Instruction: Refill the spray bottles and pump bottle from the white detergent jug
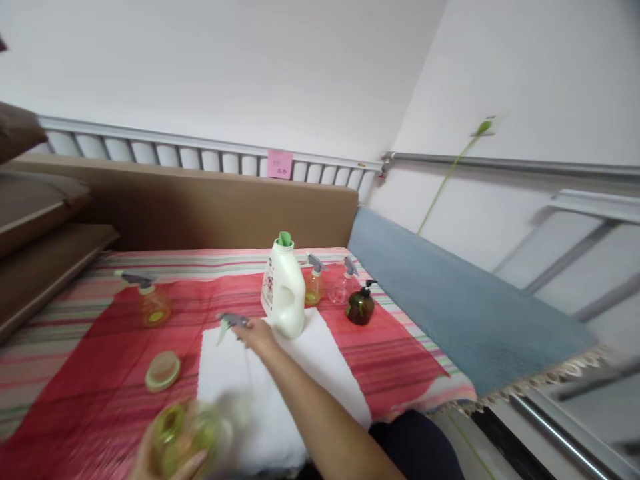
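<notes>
Low in the head view, my left hand is wrapped round a clear yellow-green bottle, blurred by motion. My right hand grips a grey and white spray trigger head above a white cloth; a thin tube seems to hang from it. Just behind that hand stands a large white jug with a green piece in its mouth. A round cap or lid lies left of the cloth, on the red sheet.
An orange-tinted spray bottle stands at the left. Right of the jug are a yellow spray bottle, a clear one and a dark pump bottle. Cardboard lines the back, with a pink note above. Boxes are stacked left.
</notes>
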Available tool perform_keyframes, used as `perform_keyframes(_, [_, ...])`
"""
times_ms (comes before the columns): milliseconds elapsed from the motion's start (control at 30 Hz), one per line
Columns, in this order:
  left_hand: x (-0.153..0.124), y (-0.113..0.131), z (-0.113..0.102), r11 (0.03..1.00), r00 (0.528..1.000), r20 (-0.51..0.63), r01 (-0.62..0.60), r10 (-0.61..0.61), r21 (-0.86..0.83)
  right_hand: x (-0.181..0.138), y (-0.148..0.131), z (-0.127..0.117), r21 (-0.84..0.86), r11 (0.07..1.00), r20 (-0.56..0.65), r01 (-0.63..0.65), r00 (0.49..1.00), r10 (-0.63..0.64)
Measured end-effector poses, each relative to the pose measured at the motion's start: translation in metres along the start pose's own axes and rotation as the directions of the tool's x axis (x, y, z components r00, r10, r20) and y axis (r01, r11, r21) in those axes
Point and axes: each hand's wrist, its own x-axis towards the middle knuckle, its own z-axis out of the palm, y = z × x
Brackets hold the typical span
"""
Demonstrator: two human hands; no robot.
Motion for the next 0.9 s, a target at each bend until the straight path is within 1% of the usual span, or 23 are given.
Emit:
perform_keyframes(33, [0.0,0.004,0.008,1.0,1.0,0.002,-0.012,0.012,0.006,-0.008,0.001,-0.012,0.088,0.995,-0.008,0.04,0.999,-0.04])
perform_keyframes(100, [0.001,0.014,0.028,0.998,0.986,0.158,-0.06,0.061,-0.017,-0.024,0.003,-0.037,0.26,0.957,-0.031,0.126,0.992,-0.122])
perform_keyframes(133, [0.001,0.018,0.039,0.995,0.976,0.198,-0.094,0.096,-0.016,-0.033,0.004,-0.05,0.334,0.928,-0.052,0.165,0.986,-0.157])
perform_keyframes(167, [0.0,0.021,0.051,0.989,0.967,0.208,-0.144,0.146,-0.024,-0.041,0.004,-0.062,0.395,0.897,-0.066,0.199,0.98,-0.189])
perform_keyframes(267, [-0.001,0.022,0.08,0.978,0.944,0.258,-0.211,0.205,-0.008,-0.066,0.003,-0.09,0.506,0.812,-0.125,0.291,0.956,-0.265])
perform_keyframes(333, [-0.002,0.017,0.092,0.966,0.927,0.283,-0.26,0.245,0.016,-0.082,0.001,-0.099,0.528,0.769,-0.189,0.36,0.933,-0.308])
perform_keyframes(433, [-0.002,0.009,0.098,0.936,0.895,0.315,-0.348,0.315,0.051,-0.1,-0.004,-0.102,0.511,0.725,-0.284,0.462,0.887,-0.365])
perform_keyframes(500, [-0.001,0.007,0.097,0.921,0.878,0.334,-0.385,0.344,0.063,-0.108,-0.009,-0.099,0.49,0.707,-0.312,0.51,0.86,-0.404])
perform_keyframes(600, [-0.001,0.007,0.096,0.905,0.864,0.343,-0.418,0.368,0.084,-0.115,-0.018,-0.097,0.446,0.697,-0.302,0.562,0.827,-0.473])
perform_keyframes(700, [-0.002,0.007,0.096,0.899,0.864,0.339,-0.426,0.373,0.097,-0.116,-0.024,-0.095,0.34,0.721,-0.267,0.603,0.797,-0.541])
perform_keyframes(767, [-0.003,0.006,0.097,0.898,0.864,0.339,-0.427,0.372,0.103,-0.115,-0.023,-0.091,0.286,0.739,-0.244,0.61,0.792,-0.56])
perform_keyframes(900, [-0.003,0.006,0.098,0.894,0.864,0.338,-0.433,0.373,0.12,-0.107,-0.006,-0.073,0.242,0.779,-0.186,0.578,0.816,-0.548])
